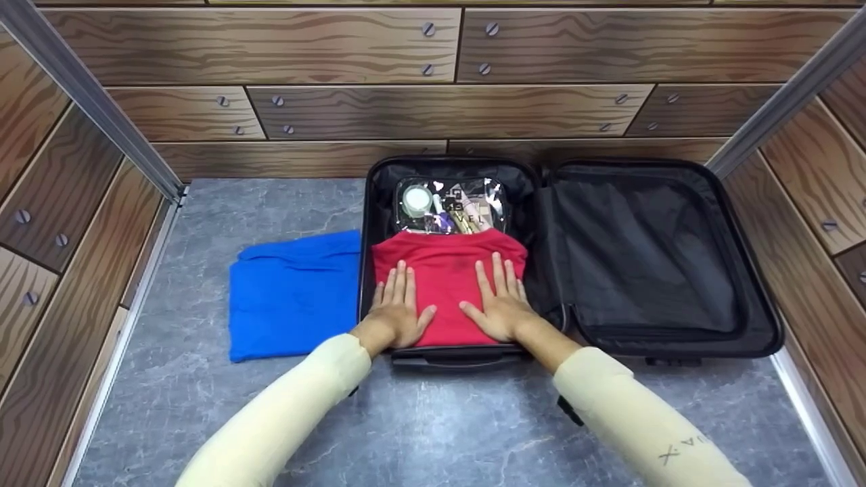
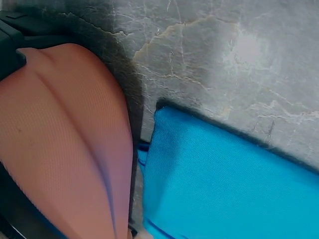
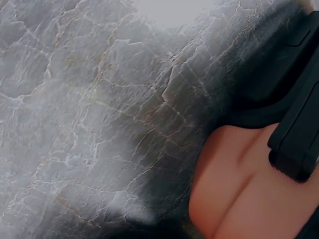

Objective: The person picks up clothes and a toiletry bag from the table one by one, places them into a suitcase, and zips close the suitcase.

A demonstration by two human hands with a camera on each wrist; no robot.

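Observation:
A folded red garment (image 1: 446,297) lies in the left half of an open black suitcase (image 1: 369,203). Flat on its left side rests my left hand (image 1: 399,311), fingers straight and pointing away from me. My right hand (image 1: 504,308) lies on the garment's right side, its fingers straight and slightly spread. Beyond the garment, in the same half, sits a clear toiletry pouch (image 1: 450,203) holding a round white-lidded jar and several small tubes. The wrist views show mostly the wrists and floor, with the fingers hidden.
A folded blue garment (image 1: 294,297) lies on the grey marbled floor (image 1: 446,419) just left of the suitcase. To the right, the suitcase's other half (image 1: 649,264) lies open with a dark fabric lining. Wood-patterned panels (image 1: 352,47) stand at the back and both sides.

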